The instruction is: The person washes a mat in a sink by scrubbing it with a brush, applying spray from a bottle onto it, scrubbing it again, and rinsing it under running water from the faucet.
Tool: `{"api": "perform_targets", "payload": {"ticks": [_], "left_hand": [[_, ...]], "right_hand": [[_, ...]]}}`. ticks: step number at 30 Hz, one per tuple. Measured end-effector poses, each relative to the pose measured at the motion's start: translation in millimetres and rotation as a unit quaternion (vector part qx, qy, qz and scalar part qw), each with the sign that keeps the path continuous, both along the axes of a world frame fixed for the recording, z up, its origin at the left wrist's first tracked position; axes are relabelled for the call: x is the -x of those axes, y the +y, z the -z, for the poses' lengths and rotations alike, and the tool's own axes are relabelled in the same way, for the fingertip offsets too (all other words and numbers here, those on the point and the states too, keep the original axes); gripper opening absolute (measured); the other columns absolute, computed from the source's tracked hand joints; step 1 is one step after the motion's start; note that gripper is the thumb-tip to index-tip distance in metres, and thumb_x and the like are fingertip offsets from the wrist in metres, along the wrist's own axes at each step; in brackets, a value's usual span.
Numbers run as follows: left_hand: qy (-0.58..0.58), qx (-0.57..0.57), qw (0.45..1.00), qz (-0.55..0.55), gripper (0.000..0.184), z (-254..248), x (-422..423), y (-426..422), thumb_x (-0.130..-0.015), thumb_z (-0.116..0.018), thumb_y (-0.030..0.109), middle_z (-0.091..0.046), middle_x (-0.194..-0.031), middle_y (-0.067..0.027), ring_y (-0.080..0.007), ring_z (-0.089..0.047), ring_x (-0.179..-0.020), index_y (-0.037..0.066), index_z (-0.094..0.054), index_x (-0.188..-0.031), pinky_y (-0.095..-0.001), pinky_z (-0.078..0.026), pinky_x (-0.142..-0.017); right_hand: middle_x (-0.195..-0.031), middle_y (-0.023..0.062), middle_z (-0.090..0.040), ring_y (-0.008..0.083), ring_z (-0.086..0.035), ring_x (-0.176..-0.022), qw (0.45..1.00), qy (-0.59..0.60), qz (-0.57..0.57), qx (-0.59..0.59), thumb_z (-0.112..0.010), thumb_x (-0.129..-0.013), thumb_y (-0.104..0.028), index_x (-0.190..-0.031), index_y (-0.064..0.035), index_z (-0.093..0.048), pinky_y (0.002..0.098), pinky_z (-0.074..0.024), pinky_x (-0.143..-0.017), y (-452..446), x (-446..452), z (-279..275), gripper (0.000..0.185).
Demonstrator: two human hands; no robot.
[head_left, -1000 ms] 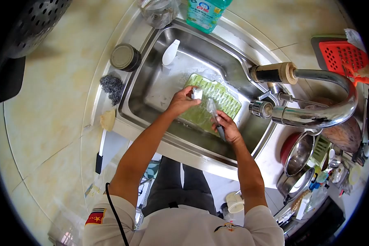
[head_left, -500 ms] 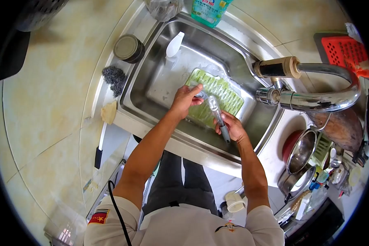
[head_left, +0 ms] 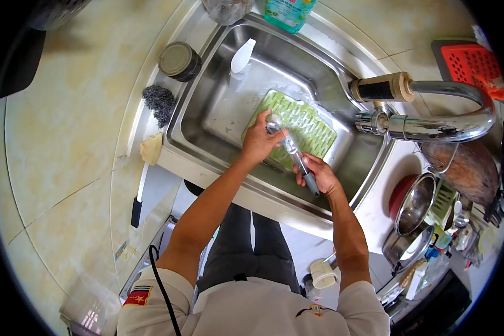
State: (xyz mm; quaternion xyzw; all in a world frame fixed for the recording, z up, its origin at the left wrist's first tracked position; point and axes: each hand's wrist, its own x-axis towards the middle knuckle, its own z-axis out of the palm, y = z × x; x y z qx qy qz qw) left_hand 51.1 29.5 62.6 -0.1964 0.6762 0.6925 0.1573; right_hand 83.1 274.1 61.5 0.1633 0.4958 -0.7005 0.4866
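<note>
My right hand (head_left: 320,175) is closed round the grey handle of a shiny metal utensil (head_left: 290,147); I cannot make out its exact kind. The handle's end points down toward me. At the utensil's upper end, my left hand (head_left: 257,140) is closed with fingers and thumb about a rounded, silvery part (head_left: 273,122). Whether that part is joined to the utensil is unclear. Below both hands, a green ridged mat or board (head_left: 313,131) with white suds lies in the steel sink (head_left: 215,115). A white spoon-shaped piece (head_left: 242,56) leans in the sink's far left corner.
A chrome faucet (head_left: 437,126) reaches in from the right. A dark jar (head_left: 179,60), a steel scrubber (head_left: 159,105) and a yellowish sponge (head_left: 150,149) line the left rim. A green detergent bottle (head_left: 289,14) stands behind. Metal bowls (head_left: 415,204) and a red basket (head_left: 471,64) are at right.
My left hand has come up against the utensil's upper end, where a gap showed before. My right hand keeps its hold on the handle. The whole view has shifted slightly.
</note>
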Motion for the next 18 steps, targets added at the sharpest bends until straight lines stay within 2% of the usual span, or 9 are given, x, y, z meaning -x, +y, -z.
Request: {"api": "perform_targets", "payload": {"ticks": [2,5,8,15,18], "left_hand": [[0.015,0.043,0.999,0.001,0.069,2,-2,1,-0.082,-0.08,0.016,-0.061,-0.106,-0.0098,-0.0139,-0.064,-0.088,0.006,-0.045,-0.139,-0.0281,-0.06,-0.066],[0.043,0.086,0.995,0.03,0.068,4,-5,-2,-0.082,-0.08,0.013,-0.06,-0.111,-0.0098,-0.0145,-0.065,-0.089,0.006,-0.046,-0.14,-0.0298,-0.06,-0.073],[-0.019,-0.172,0.979,-0.11,0.061,-1,-6,-3,-0.085,-0.075,0.009,-0.059,-0.115,-0.0084,-0.0153,-0.064,-0.094,0.008,-0.048,-0.14,-0.0322,-0.059,-0.079],[0.006,-0.352,0.929,-0.114,0.048,-11,-4,-27,-0.096,-0.06,0.006,-0.061,-0.117,-0.0065,-0.0201,-0.061,-0.112,0.009,-0.047,-0.142,-0.0352,-0.053,-0.095],[0.006,-0.405,0.912,-0.069,0.048,-10,-4,-36,-0.097,-0.058,0.006,-0.06,-0.123,-0.0082,-0.0224,-0.059,-0.118,0.008,-0.044,-0.143,-0.0379,-0.048,-0.103]], "right_hand": [[-0.096,0.0125,-0.067,0.021,-0.066,-0.066,1.0,0.003,0.001,0.004,-0.052,-0.102,-0.034,-0.137,-0.001,-0.047,0.0305,-0.0534,-0.056,-1,-3,1,0.048],[-0.096,0.0126,-0.067,0.0215,-0.066,-0.066,1.0,0.002,0.002,-0.004,-0.05,-0.102,-0.035,-0.138,-0.0014,-0.047,0.0308,-0.0532,-0.056,-2,-4,0,0.049],[-0.096,0.0129,-0.067,0.0219,-0.066,-0.066,1.0,-0.011,-0.015,0.004,-0.048,-0.103,-0.037,-0.139,-0.0019,-0.047,0.0312,-0.0531,-0.056,-5,0,-7,0.051],[-0.094,0.0146,-0.068,0.0221,-0.066,-0.061,0.996,-0.053,-0.027,0.072,-0.045,-0.103,-0.041,-0.132,-0.0027,-0.053,0.0294,-0.0532,-0.05,-5,11,-23,0.049],[-0.095,0.017,-0.069,0.0228,-0.066,-0.058,0.997,-0.033,-0.051,0.04,-0.044,-0.103,-0.041,-0.131,-0.0026,-0.053,0.0282,-0.052,-0.046,-5,14,-28,0.048]]}}
